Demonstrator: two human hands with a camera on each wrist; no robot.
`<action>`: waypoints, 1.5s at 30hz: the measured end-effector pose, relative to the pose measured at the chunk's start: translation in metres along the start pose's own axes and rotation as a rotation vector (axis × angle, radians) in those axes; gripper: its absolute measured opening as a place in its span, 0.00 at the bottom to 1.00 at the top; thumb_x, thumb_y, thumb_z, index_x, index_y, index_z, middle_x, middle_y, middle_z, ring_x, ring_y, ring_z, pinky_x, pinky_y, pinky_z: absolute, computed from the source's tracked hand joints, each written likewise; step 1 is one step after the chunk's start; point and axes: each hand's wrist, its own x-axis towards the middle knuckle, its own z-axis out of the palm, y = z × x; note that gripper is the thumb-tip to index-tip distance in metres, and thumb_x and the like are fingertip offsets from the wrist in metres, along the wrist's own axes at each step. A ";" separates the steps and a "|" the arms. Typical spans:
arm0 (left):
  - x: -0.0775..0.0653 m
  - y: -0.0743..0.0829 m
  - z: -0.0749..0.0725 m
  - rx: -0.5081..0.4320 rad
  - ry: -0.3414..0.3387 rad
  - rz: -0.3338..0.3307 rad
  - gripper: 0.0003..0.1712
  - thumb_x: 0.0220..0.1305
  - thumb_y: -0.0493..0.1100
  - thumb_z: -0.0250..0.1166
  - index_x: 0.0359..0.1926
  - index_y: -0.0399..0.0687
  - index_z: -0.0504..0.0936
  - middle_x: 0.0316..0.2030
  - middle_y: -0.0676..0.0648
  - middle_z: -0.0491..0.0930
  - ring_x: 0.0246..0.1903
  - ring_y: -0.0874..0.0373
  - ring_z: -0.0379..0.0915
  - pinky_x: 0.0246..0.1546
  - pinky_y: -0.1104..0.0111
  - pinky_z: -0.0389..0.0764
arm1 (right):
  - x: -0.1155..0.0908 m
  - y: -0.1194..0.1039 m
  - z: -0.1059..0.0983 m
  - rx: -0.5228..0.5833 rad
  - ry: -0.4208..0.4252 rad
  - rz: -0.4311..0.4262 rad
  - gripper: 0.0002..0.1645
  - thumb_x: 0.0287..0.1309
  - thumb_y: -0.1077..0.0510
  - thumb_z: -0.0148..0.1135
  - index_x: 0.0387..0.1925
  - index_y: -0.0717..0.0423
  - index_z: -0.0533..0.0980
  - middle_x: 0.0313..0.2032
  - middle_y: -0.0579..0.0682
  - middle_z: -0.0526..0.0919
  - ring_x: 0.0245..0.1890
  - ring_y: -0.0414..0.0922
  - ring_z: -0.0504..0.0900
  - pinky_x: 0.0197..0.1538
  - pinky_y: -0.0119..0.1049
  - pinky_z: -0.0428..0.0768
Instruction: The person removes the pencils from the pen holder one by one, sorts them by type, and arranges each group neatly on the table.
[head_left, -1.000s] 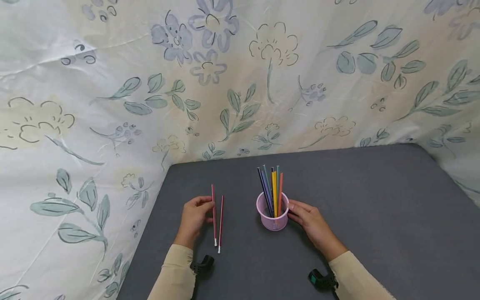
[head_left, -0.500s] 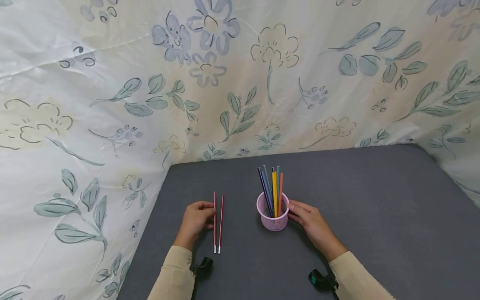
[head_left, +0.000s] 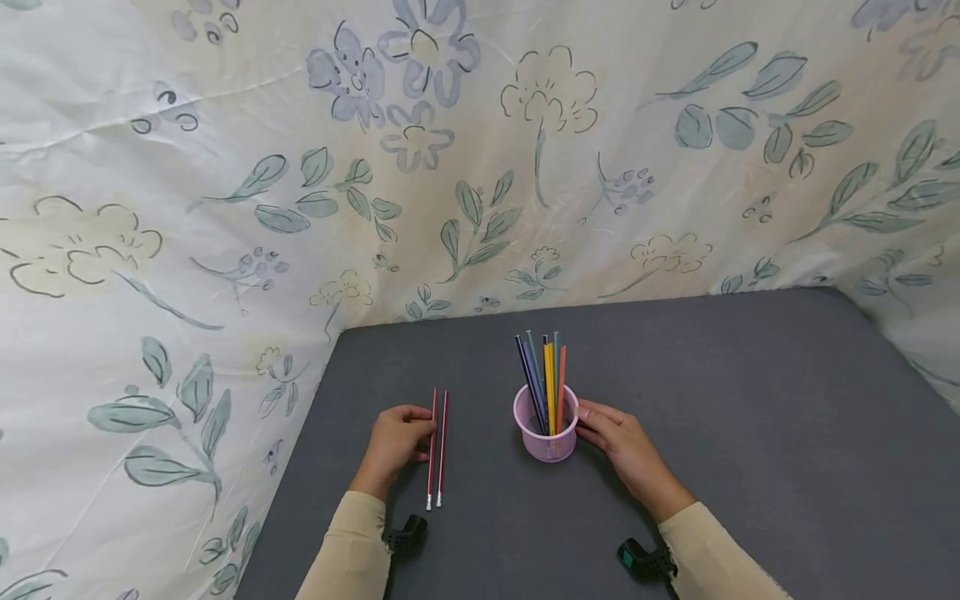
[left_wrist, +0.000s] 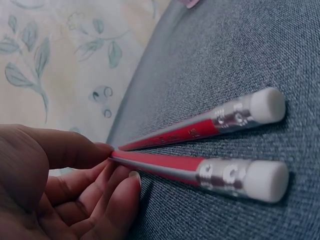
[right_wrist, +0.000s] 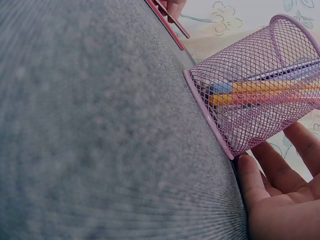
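My left hand [head_left: 393, 442] pinches a red pencil [head_left: 431, 471] with a white eraser end toward me. Just to its right, a second red pencil [head_left: 442, 450] lies on the dark cloth, nearly parallel to the first. Both eraser ends show large in the left wrist view, where the held pencil [left_wrist: 175, 167] is the lower one. A pink mesh pencil cup [head_left: 547, 448] stands upright with several coloured pencils [head_left: 551, 379] in it. My right hand [head_left: 626, 450] touches the cup's right side with fairly straight fingers; in the right wrist view the thumb lies by its base.
A dark grey cloth [head_left: 735, 417] covers the table. Behind and to the left hangs a floral curtain [head_left: 300, 125]. A black wrist camera [head_left: 408, 533] sits on the left wrist and another black camera [head_left: 645, 558] on the right.
My left hand has drawn the pinched pencil down toward me and slightly right, so its ends now nearly line up with the other pencil. The right hand and cup stay put.
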 end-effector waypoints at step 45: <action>-0.003 0.014 0.022 -0.291 -0.124 0.143 0.17 0.77 0.33 0.65 0.60 0.25 0.80 0.43 0.35 0.86 0.36 0.47 0.82 0.29 0.61 0.88 | 0.000 0.005 0.000 -0.021 -0.007 -0.009 0.31 0.83 0.50 0.59 0.70 0.72 0.76 0.70 0.65 0.78 0.72 0.55 0.74 0.68 0.44 0.76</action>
